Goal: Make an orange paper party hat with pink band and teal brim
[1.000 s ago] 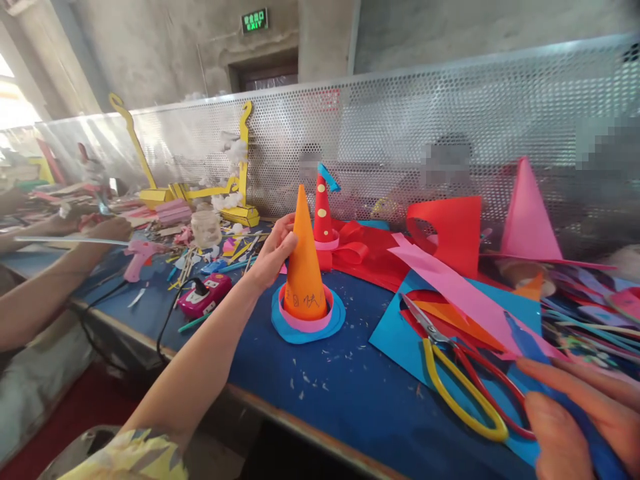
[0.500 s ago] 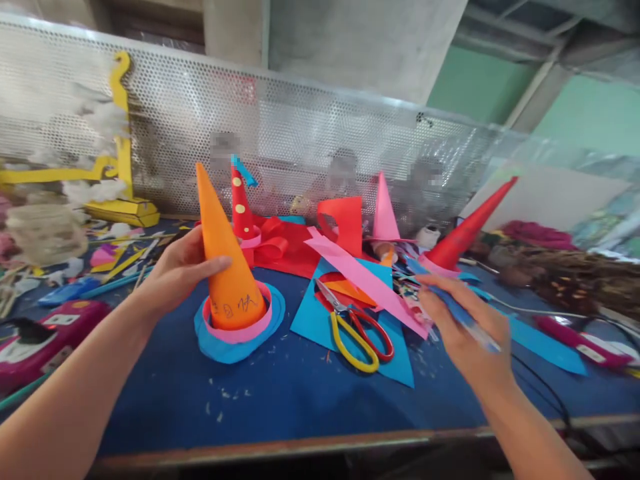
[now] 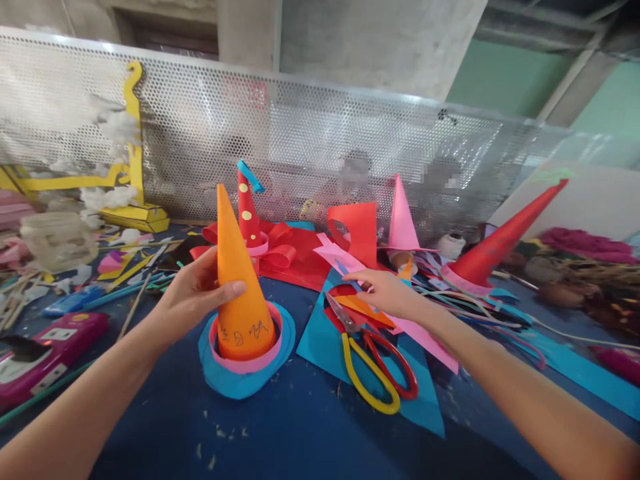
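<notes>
Toward the front of the blue table (image 3: 280, 433), left of centre, the blue paper brim (image 3: 225, 383) lies flat, with a pink paper band (image 3: 250, 365) formed into a ring on it. The orange paper cone (image 3: 239, 267) stands inside that ring, a gap showing at its right; whether it is fixed down cannot be told. Handwritten characters are already on its lower front, though any around the side are hidden. The left hand (image 3: 193, 300) grips the cone, thumb in front, fingers curled behind. Right of it, scissors (image 3: 350, 325) rest on a blue sheet (image 3: 315, 340). Beyond their handles, the right hand (image 3: 383, 291) has its fingers closed on a blue pen (image 3: 345, 270), away from the cone. Near the back edge, a red cone (image 3: 247, 213) has yellow dots and a blue tip piece; the orange one shows neither.
</notes>
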{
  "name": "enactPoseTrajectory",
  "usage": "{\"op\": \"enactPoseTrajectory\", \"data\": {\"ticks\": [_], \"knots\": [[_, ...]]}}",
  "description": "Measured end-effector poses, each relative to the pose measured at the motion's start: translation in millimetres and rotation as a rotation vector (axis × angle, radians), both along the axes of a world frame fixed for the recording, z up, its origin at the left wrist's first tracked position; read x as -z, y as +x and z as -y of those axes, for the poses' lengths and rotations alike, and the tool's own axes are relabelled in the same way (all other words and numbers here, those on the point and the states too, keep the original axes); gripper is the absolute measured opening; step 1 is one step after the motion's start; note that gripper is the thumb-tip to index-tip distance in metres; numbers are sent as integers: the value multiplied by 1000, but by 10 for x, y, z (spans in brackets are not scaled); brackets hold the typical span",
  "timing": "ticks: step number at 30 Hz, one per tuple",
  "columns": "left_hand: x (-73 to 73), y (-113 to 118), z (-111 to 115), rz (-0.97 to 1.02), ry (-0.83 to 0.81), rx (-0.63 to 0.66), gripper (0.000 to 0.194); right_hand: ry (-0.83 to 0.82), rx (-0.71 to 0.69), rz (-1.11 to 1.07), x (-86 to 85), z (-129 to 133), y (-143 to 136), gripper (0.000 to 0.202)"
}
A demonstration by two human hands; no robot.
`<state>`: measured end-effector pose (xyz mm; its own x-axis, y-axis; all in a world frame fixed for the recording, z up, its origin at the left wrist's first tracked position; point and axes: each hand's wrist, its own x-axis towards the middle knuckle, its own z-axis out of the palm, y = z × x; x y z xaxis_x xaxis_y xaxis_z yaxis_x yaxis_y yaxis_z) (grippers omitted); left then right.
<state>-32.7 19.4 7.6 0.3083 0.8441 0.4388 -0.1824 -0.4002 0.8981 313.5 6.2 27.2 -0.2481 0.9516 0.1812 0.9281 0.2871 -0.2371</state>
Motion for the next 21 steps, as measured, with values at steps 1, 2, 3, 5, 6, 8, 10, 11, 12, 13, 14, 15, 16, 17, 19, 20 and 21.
{"op": "enactPoseTrajectory", "data": {"ticks": [1, 2, 3, 5, 6, 8, 10, 11, 12, 13, 14, 15, 16, 17, 19, 20, 21], "knots": [[3, -2, -9, 2, 3, -19, 34, -16, -22, 54, 32, -60, -15, 38], [3, -2, -19, 3, 4, -36, 33, -30, -43, 107, 62, -110, -29, 35], [2, 0, -27, -1, 5, -47, 32, -38, -58, 158, 91, -150, -40, 31], [-4, 6, -39, -10, 7, -67, 32, -47, -60, 257, 142, -207, -58, 28], [-8, 10, -43, -14, 6, -81, 32, -50, -50, 306, 165, -225, -66, 28], [-16, 15, -46, -21, 19, -125, 35, -60, -25, 402, 206, -241, -89, 26], [-21, 18, -50, -36, 43, -176, 38, -71, 2, 494, 235, -229, -127, 20], [-22, 20, -54, -47, 53, -192, 38, -73, 16, 534, 243, -214, -152, 17], [-23, 23, -61, -55, 60, -200, 39, -72, 33, 570, 246, -195, -180, 15], [-24, 27, -69, -63, 59, -199, 39, -70, 49, 601, 246, -175, -207, 16], [-24, 32, -79, -70, 54, -194, 39, -68, 65, 627, 244, -155, -234, 17], [-24, 39, -91, -77, 51, -189, 39, -67, 77, 648, 240, -138, -257, 18], [-24, 46, -105, -84, 51, -186, 39, -67, 85, 666, 237, -124, -276, 18], [-22, 54, -120, -90, 54, -184, 40, -68, 92, 679, 236, -113, -290, 19], [-14, 74, -151, -96, 71, -188, 42, -71, 99, 696, 237, -103, -302, 20], [-10, 87, -165, -92, 84, -189, 44, -72, 97, 700, 240, -102, -301, 20], [-5, 102, -177, -85, 99, -186, 45, -73, 94, 699, 243, -102, -294, 21]]}}
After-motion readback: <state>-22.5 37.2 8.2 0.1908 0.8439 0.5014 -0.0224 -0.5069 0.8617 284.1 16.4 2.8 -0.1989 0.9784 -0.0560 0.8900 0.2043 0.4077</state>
